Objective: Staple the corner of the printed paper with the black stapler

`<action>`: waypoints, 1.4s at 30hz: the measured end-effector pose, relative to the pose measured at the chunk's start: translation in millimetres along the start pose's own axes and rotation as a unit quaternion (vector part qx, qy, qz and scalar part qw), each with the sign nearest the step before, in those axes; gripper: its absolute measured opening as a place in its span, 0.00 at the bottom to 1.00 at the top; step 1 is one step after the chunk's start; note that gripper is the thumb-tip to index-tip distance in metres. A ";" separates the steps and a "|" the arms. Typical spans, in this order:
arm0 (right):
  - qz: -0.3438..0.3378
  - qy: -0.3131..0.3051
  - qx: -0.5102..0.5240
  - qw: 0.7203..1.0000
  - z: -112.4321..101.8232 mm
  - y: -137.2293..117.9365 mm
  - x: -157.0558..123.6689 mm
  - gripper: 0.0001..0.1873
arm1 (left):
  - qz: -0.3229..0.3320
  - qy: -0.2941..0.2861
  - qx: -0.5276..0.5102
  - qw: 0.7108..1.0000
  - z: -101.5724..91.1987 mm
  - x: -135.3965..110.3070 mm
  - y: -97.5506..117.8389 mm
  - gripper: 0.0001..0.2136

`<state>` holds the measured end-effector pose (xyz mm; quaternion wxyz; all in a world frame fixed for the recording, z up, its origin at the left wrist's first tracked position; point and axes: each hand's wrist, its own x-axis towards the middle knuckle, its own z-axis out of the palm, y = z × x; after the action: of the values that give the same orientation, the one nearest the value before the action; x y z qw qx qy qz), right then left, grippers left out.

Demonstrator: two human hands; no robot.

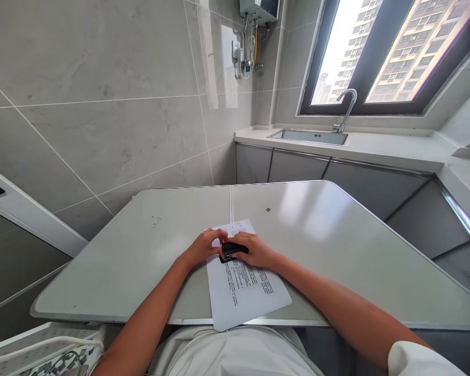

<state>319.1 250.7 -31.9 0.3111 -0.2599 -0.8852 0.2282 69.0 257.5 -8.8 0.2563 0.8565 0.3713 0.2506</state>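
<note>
Black stapler (235, 248) on printed paper (246, 308), held in closed right hand (254, 248). At other end, half-curled left hand (207, 244); can't tell pinch from touch. Brace firmly with right, work left lightly, dodging pinch points.

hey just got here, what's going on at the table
A person at a pale table has both hands on or close to a black stapler. The right hand grips it, and the fingers of the left hand are at its other end. Under it lies printed paper, whose near corner reaches past the table's edge. Small dark bits are scattered on the table's left side, and a small dark piece lies beyond the right hand.
</note>
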 end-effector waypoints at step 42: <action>0.151 0.046 -0.232 0.960 -43.8 55.7 -10.4 0.24 | -0.022 -0.178 0.072 0.981 -19.6 -10.1 -25.9 0.23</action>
<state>373.2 297.4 -37.1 0.2451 -0.4656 -0.8490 0.0484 37.7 270.0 -12.8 0.2615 0.8952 0.3557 0.0611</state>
